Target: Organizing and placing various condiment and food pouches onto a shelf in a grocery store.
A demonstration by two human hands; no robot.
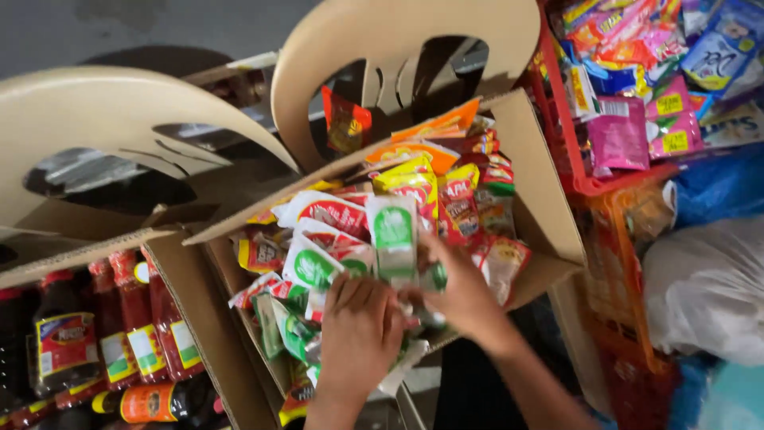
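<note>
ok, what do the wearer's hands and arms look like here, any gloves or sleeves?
Both bare: no gloves, rings, watch or bands visible on the left hand or right hand. The forearms are uncovered as far as the frame shows, so no sleeves in view. Motion blur hides finer detail.

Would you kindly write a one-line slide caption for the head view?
Left hand and right hand handle green-and-white sachets in a cardboard box of packets, beside bottles.

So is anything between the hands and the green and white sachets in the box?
No. Both the left hand and right hand are already on the green and white sachets in the box; nothing visible lies between.
</note>
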